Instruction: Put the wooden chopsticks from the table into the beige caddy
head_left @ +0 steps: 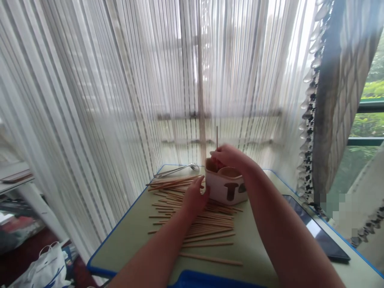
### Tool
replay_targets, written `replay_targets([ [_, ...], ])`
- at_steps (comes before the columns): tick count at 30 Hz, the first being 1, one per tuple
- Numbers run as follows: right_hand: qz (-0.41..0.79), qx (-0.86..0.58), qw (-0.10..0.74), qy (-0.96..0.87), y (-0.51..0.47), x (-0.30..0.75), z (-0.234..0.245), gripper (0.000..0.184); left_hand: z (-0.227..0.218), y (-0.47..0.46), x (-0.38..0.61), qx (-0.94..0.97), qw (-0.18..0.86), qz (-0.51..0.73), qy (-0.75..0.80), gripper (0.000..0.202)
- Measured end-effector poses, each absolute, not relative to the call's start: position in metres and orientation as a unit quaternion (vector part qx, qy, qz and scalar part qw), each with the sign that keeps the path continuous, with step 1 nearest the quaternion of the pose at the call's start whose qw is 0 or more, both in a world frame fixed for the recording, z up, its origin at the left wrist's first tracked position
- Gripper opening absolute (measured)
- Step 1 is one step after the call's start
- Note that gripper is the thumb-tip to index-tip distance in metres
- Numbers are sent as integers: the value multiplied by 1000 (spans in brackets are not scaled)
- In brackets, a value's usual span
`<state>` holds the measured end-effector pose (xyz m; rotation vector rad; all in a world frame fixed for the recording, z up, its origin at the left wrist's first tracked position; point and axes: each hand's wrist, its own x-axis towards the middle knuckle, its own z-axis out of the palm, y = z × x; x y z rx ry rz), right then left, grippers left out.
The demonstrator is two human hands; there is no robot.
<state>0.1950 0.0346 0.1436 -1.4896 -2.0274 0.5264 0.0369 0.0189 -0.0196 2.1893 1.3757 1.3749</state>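
A white utensil holder [220, 188] with a brown design on its front stands on the table, partly on the chopsticks. My left hand [196, 198] grips its left side, thumb and fingers at the wall. Over its open top my right hand [229, 156] is closed on an upright wooden chopstick [217, 136], whose lower end is hidden by the hand and the holder's wall. A round inner rim shows in the holder's right part. Many loose wooden chopsticks [207, 230] lie roughly side by side under and in front of my left arm.
A metal ladle [193, 166] lies at the table's back left. A dark flat tablet-like device [318, 228] rests along the right edge. The pale table [120, 244] has a blue rim; sheer curtains [135, 80] hang behind it. A white bag [49, 266] sits low at left.
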Motion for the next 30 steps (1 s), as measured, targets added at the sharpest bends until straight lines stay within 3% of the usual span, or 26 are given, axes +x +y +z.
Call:
replay_targets([
  [4, 185, -554, 301, -754, 39, 193, 142, 45, -22, 19, 37, 751, 112, 455, 465, 41],
  [13, 75, -572, 257, -776, 34, 190, 142, 24, -20, 19, 36, 755, 112, 455, 459, 42],
  [24, 40, -555, 340, -758, 37, 181, 141, 33, -20, 19, 36, 759, 93, 431, 480, 41],
  [30, 9, -531, 393, -751, 40, 179, 137, 22, -16, 15, 36, 754, 92, 426, 492, 38],
])
